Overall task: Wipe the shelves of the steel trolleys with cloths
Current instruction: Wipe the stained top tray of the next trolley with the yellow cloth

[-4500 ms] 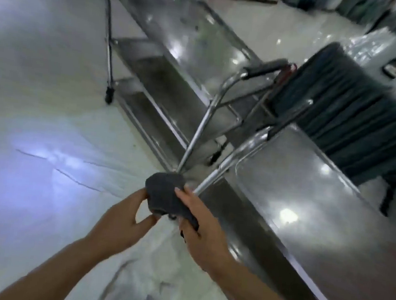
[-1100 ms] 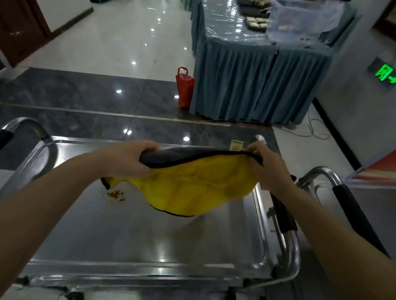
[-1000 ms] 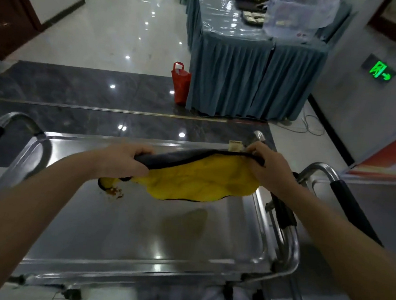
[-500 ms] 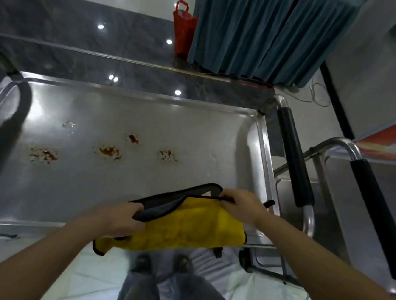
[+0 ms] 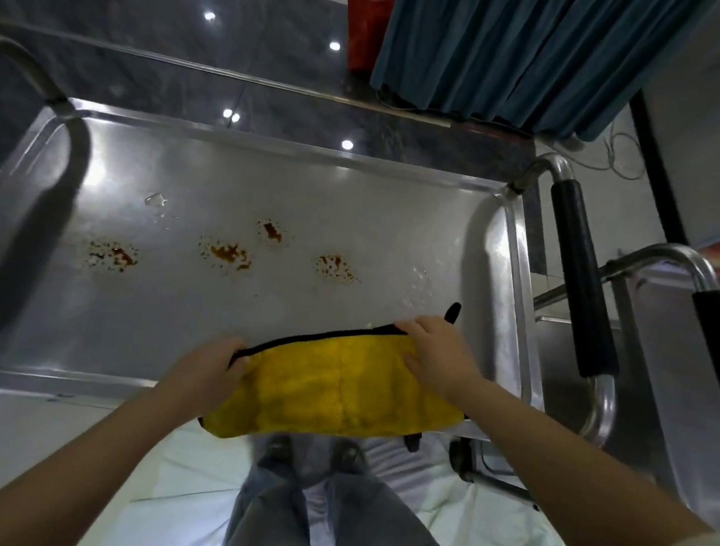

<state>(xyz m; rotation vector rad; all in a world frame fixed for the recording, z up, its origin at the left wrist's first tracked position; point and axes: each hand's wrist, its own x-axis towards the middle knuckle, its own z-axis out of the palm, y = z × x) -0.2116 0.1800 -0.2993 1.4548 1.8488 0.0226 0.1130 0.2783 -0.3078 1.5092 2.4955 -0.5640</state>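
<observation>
Steel trolley shelf (image 5: 258,316) is sitting there with reddish stains (image 5: 225,254) toward 12 o'clock, and the yellow cloth (image 5: 339,393) is draping over its 6 o'clock rim, looking soft and floppy, with left hand (image 5: 206,368) and right hand (image 5: 438,358) pinching its top corners, probably the best spot.

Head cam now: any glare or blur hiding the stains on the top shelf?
Head view: ceiling-light glare sits on the top shelf at its far left and on the dark floor beyond, clear of the reddish stains, which read sharp. Wide-angle distortion bows the shelf edges. The handle casts a broad shadow at left. The yellow cloth looks slightly soft.
</observation>
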